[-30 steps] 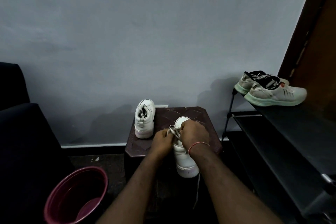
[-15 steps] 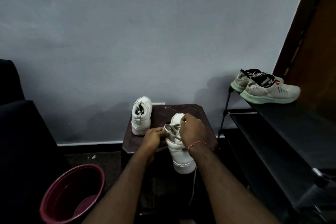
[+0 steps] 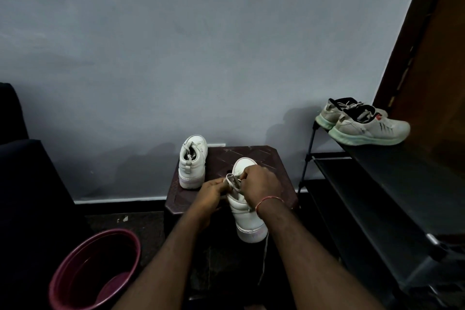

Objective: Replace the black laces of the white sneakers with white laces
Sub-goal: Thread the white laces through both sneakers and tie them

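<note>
on the left rear part of the dark table the other white sneaker stands alone, heel toward the person, touched by neither hand. whether it carries a lace is too dim to tell.

just right of it, near the middle of the table, the left hand has its fingers curled and pinches a loop of the white lace on the left side of the worked sneaker. this sneaker's long axis runs from the far edge to the near edge, toe toward the wall, heel past the near edge toward the person. the lace crosses that axis over the tongue, so the two hands face each other across the shoe, one on each row of eyelets.

the right hand is curled over the upper eyelets and seems to pinch the other end of the lace. it covers the throat, so which eyelet is next is hidden. a loose lace tail hangs below the heel on the right side, so the right hand is the nearer one to gather slack. no black lace shows on this shoe.
</note>
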Demonstrator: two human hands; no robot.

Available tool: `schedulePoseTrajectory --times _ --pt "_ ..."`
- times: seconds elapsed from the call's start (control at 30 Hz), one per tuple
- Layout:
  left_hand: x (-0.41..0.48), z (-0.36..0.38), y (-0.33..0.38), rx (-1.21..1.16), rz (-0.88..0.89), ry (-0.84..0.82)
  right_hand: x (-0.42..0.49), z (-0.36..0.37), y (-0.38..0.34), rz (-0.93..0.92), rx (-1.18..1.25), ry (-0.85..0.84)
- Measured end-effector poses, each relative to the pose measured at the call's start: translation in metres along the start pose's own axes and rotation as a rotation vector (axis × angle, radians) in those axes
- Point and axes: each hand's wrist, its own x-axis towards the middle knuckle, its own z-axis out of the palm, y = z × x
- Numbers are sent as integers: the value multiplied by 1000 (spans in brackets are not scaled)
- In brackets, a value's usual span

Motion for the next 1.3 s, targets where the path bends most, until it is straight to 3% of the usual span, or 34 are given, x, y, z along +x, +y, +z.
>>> schedulePoseTrajectory --times 0.23,0.37,0.47,0.6,0.77,0.97,1.1,1.17,1.23,1.3 --pt "-4 8 1 29 84 -1 -2 -3 -3 -21 33 17" --pt "6 7 9 -73 -88 21 -2 -10 0 -90 63 -56" --pt "16 10 11 -81 -95 60 -4 -8 1 -113 27 -85" --pt "28 17 8 24 -51 113 -5 -7 -2 -97 27 -61" --pt "42 15 4 390 159 297 -7 -3 -6 34 278 104" --pt "27 20 28 -292 174 316 -23 -5 2 -70 422 231" --pt "18 7 51 -576 268 297 -22 -1 11 -118 167 98" --pt "15 -3 53 -348 285 291 -15 -4 15 -104 89 -13" --pt "14 -11 42 193 273 242 -9 -6 17 -107 86 -89" --pt "13 -15 26 706 201 92 -5 -4 17 -153 49 -121"
